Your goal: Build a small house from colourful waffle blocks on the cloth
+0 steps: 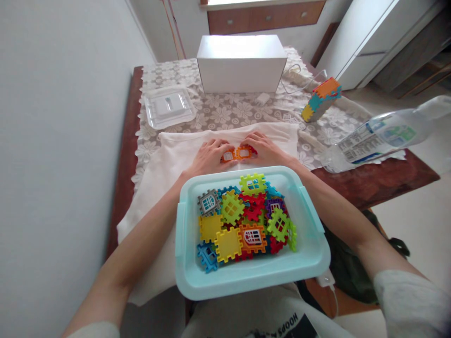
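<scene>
Brown wooden tabletop (131, 117), white fabric cloth (176, 152) over near edge. Left hand (210, 157) grips orange square plastic window tile (229, 156), right hand (264, 149) matching orange plastic tile (244, 152), near cloth's far edge; row runs left-right between hands, neither nearer.

I saw a white box (243, 72) on the floral lace tablecloth (243, 111) covering the counter (380, 184), a labelled plastic bottle (373, 141) standing rightward, wooden drawers (268, 18) beyond.
</scene>
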Motion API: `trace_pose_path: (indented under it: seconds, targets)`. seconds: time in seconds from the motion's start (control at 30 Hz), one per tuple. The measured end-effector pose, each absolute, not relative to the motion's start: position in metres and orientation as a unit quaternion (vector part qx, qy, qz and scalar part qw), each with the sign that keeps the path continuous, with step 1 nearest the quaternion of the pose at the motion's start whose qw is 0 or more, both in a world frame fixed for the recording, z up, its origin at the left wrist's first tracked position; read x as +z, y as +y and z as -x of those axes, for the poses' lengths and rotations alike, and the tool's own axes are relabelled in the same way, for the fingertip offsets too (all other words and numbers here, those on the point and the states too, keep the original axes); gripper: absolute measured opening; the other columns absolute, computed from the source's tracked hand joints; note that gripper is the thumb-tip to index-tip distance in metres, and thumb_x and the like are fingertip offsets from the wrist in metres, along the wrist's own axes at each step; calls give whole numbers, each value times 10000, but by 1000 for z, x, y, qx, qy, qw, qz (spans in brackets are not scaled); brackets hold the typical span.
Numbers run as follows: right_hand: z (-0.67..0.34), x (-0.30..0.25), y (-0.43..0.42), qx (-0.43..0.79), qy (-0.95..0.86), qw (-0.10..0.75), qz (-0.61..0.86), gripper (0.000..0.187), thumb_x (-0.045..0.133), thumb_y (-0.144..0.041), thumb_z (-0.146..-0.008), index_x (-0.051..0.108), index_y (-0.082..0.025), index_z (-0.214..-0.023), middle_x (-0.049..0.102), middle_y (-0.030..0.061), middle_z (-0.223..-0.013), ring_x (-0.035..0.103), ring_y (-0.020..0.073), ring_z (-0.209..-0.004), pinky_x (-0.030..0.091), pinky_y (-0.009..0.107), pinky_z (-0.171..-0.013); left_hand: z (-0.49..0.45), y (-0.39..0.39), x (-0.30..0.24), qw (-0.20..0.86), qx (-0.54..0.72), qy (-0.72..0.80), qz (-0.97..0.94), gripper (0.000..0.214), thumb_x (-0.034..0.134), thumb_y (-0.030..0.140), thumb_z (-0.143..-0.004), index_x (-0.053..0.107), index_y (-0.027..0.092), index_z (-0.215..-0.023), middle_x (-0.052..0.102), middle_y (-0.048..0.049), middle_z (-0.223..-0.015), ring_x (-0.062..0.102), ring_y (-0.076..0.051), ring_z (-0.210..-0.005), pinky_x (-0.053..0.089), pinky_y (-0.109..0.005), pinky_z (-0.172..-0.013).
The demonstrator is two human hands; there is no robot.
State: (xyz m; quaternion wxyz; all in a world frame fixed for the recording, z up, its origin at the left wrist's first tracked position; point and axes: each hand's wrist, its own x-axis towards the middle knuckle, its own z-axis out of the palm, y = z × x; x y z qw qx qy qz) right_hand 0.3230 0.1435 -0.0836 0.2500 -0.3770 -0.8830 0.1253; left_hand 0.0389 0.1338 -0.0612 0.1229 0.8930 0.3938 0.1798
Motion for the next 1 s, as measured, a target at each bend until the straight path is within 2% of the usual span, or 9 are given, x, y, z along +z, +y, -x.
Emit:
trace_pose_path:
  seconds: [0.13,0.33,0.53,0.63,0.73,0.8,0.9,1.0]
  targets:
    - [-321,-88,145,128,-882,260,371,389,825,-541,-1025,773,-294,-1320,787,126,-1320,684,399,-1298,557,630,-1164,-40,136,-64,143,182,387,-893,427,795,505,-1027,817,277,-1387,749,-145,-1502,648,-425,-1416,500,-667,-1225]
    - [-317,-85,141,146,-877,256,380,402,845,-548,-1010,735,-319,-1323,792,107,-1343,685,396,-1345,536,652,-1205,-39,134,-60,159,192,372,-894,583,779,500,-1043,693,262,-1569,729,-165,-1573,656,-431,-1443,492,-663,-1242]
    - [-335,-65,137,138,-888,203,388,502,914,-417,-922,697,-257,-1345,757,153,-1437,643,397,-1406,525,624,-1225,-38,136,-55,176,226,297,-911,238,747,390,-1059,809,307,-1272,806,-82,-1468,727,-325,-1365,544,-576,-1233]
    - [-347,-62,144,138,-895,178,386,356,842,-348,-967,726,-221,-1278,788,166,-1362,681,374,-1326,538,570,-1185,-37,139,-57,174,236,264,-919,156,709,368,-1090,832,286,-1139,841,-85,-1364,757,-302,-1285,586,-545,-1184]
    - [-354,-65,152,134,-892,183,390,193,753,-313,-1012,756,-224,-1184,808,159,-1282,706,358,-1256,551,536,-1128,-36,142,-61,166,237,249,-924,197,677,372,-1115,838,261,-1086,853,-103,-1273,771,-296,-1196,626,-518,-1097]
    - [-354,-66,155,128,-882,212,401,154,758,-304,-989,757,-234,-1126,814,143,-1243,715,354,-1218,548,534,-1118,-36,142,-62,162,236,247,-926,220,666,374,-1124,841,247,-1078,850,-114,-1254,770,-293,-1161,637,-498,-1053]
    - [-349,-66,155,160,-833,311,428,153,792,-333,-953,718,-254,-1061,809,99,-1127,737,320,-1089,577,502,-1051,-37,141,-61,152,230,244,-930,230,662,365,-1131,842,232,-1080,843,-121,-1244,762,-294,-1149,635,-482,-1036]
    - [-338,-65,150,225,-785,394,422,184,783,-409,-987,681,-276,-1063,789,62,-1048,740,289,-997,605,469,-973,-38,139,-59,140,217,247,-934,248,639,359,-1143,840,223,-1089,827,-130,-1231,759,-298,-1130,635,-479,-1013]
